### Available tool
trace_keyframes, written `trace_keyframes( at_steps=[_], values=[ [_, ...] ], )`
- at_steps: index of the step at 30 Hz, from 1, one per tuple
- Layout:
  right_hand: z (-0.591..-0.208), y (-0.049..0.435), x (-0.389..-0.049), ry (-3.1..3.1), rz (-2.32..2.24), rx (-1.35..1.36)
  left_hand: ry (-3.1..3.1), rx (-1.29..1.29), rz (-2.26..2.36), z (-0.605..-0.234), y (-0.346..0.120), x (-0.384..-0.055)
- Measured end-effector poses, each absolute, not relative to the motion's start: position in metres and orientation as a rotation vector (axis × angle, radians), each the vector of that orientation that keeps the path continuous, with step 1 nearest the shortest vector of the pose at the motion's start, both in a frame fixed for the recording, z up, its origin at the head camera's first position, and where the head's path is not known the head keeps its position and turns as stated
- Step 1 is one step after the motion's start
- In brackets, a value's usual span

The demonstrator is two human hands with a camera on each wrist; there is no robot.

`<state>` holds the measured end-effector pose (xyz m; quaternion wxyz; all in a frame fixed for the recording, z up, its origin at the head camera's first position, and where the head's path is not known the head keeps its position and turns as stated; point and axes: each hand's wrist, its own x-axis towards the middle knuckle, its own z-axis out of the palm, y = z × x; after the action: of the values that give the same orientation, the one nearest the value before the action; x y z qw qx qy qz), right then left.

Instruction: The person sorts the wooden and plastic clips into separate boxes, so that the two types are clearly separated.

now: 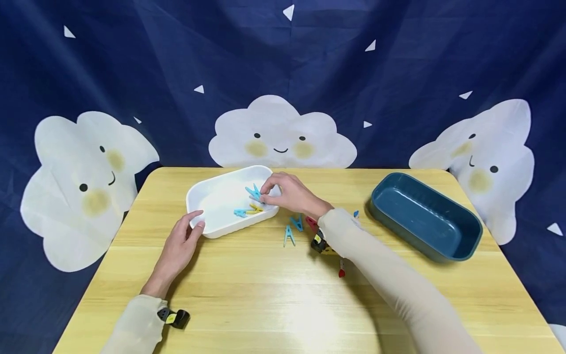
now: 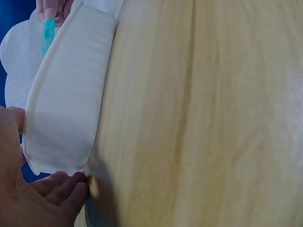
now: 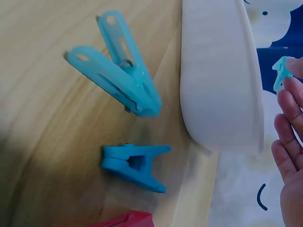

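Over the right end of a white plastic tray (image 1: 221,227), my right hand (image 1: 289,192) pinches a light blue clothespin (image 1: 253,192) between thumb and fingertips. The right wrist view shows this clothespin (image 3: 282,72) at the fingertips, above the tray's rim. My left hand (image 1: 182,244) grips the tray's near left end, thumb at the rim and fingers against the outer wall (image 2: 66,109). Inside the tray lie a blue clothespin (image 1: 240,213) and a yellow clothespin (image 1: 255,209). Just outside it, a light blue clothespin (image 3: 118,71) and a darker blue one (image 3: 135,165) lie on the table.
A red clothespin (image 1: 311,223) lies partly under the right forearm, with a small red-tipped piece (image 1: 342,269) nearer the front. To the right stands a deep dark teal basin (image 1: 420,241) on the wooden table (image 1: 247,305). A blue cloud-print curtain (image 1: 283,59) hangs behind.
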<state>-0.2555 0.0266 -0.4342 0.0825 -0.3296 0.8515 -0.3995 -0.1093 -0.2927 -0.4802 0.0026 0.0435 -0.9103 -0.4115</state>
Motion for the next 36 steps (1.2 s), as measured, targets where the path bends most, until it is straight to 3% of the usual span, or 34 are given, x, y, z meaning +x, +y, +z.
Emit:
trace_keyframes(
  at_steps=[16,30,36],
  values=[
    [-0.443,-0.006,-0.274,2.562,-0.953,-1.204,-2.852,0.132,-1.305,-0.481,-0.296,-0.110],
    [-0.449,-0.023,-0.273,2.672,-0.637,-1.234,-2.855,0.144,-1.302,-0.480,-0.292,-0.111],
    [-0.447,-0.020,-0.272,2.648,-0.704,-1.202,-2.853,0.143,-1.302,-0.481,-0.293,-0.111]
  ],
)
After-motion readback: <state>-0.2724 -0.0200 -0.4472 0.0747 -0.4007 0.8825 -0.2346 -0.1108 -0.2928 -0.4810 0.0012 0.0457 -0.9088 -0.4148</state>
